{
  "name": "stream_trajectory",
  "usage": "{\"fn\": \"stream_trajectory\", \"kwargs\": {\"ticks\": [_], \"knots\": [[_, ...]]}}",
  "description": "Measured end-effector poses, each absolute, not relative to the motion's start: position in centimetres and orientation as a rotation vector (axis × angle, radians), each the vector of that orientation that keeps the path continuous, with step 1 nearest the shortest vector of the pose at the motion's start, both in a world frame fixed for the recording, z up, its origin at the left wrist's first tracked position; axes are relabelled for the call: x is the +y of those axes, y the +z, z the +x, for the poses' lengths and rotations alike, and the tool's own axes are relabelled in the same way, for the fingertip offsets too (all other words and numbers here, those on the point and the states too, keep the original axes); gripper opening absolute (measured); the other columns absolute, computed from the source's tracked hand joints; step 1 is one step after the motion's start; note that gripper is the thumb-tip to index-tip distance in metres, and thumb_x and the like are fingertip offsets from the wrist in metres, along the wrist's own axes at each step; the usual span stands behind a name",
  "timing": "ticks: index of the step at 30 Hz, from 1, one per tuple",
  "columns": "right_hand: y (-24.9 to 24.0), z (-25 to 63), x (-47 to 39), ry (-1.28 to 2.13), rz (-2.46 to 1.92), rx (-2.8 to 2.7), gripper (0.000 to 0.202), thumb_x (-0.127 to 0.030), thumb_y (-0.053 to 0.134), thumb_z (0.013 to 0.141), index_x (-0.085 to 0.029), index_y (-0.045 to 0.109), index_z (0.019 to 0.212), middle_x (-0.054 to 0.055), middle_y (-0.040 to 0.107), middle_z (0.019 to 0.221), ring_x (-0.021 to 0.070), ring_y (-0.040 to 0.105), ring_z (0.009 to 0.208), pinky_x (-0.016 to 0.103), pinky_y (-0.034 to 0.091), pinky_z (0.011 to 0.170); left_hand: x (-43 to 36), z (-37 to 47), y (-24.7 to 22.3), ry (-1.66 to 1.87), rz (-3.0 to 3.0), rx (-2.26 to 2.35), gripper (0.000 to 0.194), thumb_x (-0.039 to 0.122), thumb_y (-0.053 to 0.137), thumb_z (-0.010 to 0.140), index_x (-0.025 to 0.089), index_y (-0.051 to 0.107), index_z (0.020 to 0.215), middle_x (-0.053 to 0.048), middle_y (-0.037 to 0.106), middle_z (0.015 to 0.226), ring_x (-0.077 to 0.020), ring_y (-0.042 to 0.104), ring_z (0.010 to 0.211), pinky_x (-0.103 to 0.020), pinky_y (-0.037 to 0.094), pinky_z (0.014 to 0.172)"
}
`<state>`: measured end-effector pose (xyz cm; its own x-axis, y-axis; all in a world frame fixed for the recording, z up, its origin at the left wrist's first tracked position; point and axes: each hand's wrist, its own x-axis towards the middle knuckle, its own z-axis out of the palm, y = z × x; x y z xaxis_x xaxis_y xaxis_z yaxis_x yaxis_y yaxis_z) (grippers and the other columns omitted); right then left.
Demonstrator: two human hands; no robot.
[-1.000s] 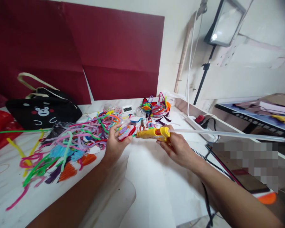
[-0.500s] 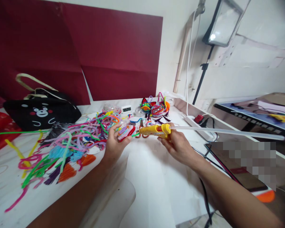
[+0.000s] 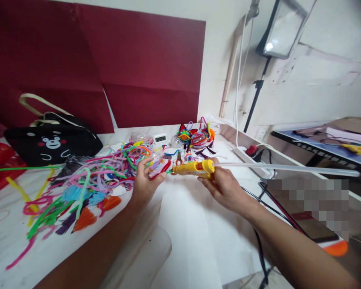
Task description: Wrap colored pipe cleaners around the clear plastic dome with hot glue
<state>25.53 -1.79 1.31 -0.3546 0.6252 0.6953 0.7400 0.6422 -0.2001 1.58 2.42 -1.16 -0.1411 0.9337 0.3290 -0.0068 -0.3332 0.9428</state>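
Note:
My left hand (image 3: 144,178) is closed around a rounded bundle of coloured pipe cleaners (image 3: 160,168), striped red, white, purple and orange. In my right hand (image 3: 224,182) I grip a yellow hot glue gun (image 3: 192,167) by its handle. A long translucent glue stick (image 3: 284,166) juts out of its back end to the right. The gun's nozzle points left, close beside the bundle's right side, where a short green piece shows. Whether the tip touches it I cannot tell. Just behind the nozzle lie pliers (image 3: 179,156).
Left of my hands is a heap of pipe cleaners (image 3: 108,168) with tassels (image 3: 86,218). A black bag (image 3: 54,142) stands behind it. At the back are a small digital clock (image 3: 160,139) and finished-looking pipe-cleaner pieces (image 3: 198,138). A power strip (image 3: 254,162) and tablet-like device (image 3: 301,216) lie right.
The glue gun and my right hand have shifted slightly left and down, bringing the nozzle nearer the bundle. My left hand stays nearly in place with the bundle.

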Motion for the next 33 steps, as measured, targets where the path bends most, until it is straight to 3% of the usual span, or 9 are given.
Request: {"fn": "stream_trajectory", "kwargs": {"ticks": [33], "knots": [[1.49, 25.35, -2.05, -0.172, -1.042, -2.082, 0.015, -0.024, 0.047, 0.09, -0.022, 0.041, 0.076, 0.004, 0.057, 0.068, 0.0158, 0.049, 0.055, 0.027, 0.035, 0.052, 2.27, 1.67, -0.86, 1.575, 1.344, 1.094, 0.063, 0.027, 0.076, 0.062, 0.022, 0.047, 0.116, -0.007, 0.07, 0.103, -0.0201, 0.069, 0.089, -0.03, 0.055, 0.074]]}}
